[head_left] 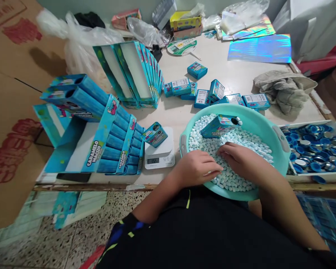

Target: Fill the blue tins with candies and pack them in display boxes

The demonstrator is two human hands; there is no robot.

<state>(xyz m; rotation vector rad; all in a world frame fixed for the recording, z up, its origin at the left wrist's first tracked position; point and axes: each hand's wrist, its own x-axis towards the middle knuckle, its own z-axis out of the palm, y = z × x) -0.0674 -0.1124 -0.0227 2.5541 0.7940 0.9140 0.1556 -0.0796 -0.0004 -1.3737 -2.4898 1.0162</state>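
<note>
A turquoise tub (282, 158) holds a heap of small white and pale-blue candies (256, 145). My left hand (198, 168) is over the tub's near left side, palm down, with its fingers stretched toward the candies. Low over the heap, my right hand (238, 160) has its fingers curled together at the candies; whatever lies inside them is hidden. A blue candy box (217, 126) rests tilted on the heap, candies at its round opening. Left of the tub, another blue box (156, 135) sits on a white digital scale (159, 160).
Display cartons (100, 138) filled with blue boxes stand at left, with flat-backed cartons (131, 74) behind. Several loose boxes (182, 86) lie beyond the tub. A tray of blue caps (319, 145) is at right, below a grey cloth (288, 89). Plastic bags (151, 31) line the back.
</note>
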